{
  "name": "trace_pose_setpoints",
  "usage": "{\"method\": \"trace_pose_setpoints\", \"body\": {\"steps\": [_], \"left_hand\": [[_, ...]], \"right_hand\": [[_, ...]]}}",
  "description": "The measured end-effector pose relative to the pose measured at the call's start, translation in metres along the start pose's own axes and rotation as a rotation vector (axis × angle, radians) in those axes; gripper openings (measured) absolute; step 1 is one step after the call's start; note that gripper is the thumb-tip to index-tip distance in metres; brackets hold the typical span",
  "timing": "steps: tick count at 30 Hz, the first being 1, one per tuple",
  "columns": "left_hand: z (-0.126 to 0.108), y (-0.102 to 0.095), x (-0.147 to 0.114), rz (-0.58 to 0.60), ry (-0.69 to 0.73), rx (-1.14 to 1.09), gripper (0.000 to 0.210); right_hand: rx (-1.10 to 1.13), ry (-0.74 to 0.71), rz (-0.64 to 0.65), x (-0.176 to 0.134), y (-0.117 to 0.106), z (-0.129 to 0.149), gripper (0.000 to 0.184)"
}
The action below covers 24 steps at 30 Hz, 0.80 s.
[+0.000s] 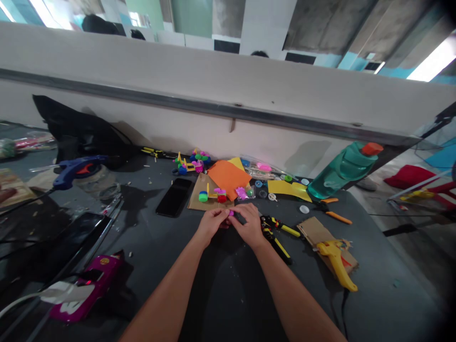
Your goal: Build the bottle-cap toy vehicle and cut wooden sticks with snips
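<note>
Between the fingertips of my left hand (213, 222) and my right hand (249, 224) is a small purple piece (231, 213), too small to make out further. Both hands are closed in a pinch and meet at it, low over the dark table. Just beyond them, a little toy vehicle (213, 195) with green, blue and red wheels rests on a piece of brown cardboard (196, 202). A purple glittery packet (242, 193) lies past my right hand. Close to that hand's outer side are yellow-and-black wire strippers (281, 232).
A black phone (174, 197) lies left of the cardboard. On the right are a yellow glue gun (335, 259), orange-handled pliers (337, 216) and a teal bottle (342, 171). A blue glue gun (76, 171) and magenta power strip (90, 289) occupy the left. A low wall (185, 123) bounds the back.
</note>
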<state>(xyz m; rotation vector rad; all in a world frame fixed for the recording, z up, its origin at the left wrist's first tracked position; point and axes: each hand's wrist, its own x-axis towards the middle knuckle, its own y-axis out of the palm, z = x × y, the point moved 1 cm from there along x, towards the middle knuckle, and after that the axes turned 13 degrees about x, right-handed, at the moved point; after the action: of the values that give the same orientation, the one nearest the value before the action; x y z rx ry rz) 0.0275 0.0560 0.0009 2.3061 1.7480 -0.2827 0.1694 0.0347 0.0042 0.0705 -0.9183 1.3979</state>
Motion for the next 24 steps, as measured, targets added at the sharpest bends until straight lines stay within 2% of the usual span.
{"method": "trace_pose_setpoints", "body": {"steps": [24], "left_hand": [[0.0048, -0.0008, 0.0033, -0.004, 0.003, 0.014, 0.035]], "right_hand": [[-0.009, -0.004, -0.021, 0.0001, 0.0007, 0.0003, 0.017]]}}
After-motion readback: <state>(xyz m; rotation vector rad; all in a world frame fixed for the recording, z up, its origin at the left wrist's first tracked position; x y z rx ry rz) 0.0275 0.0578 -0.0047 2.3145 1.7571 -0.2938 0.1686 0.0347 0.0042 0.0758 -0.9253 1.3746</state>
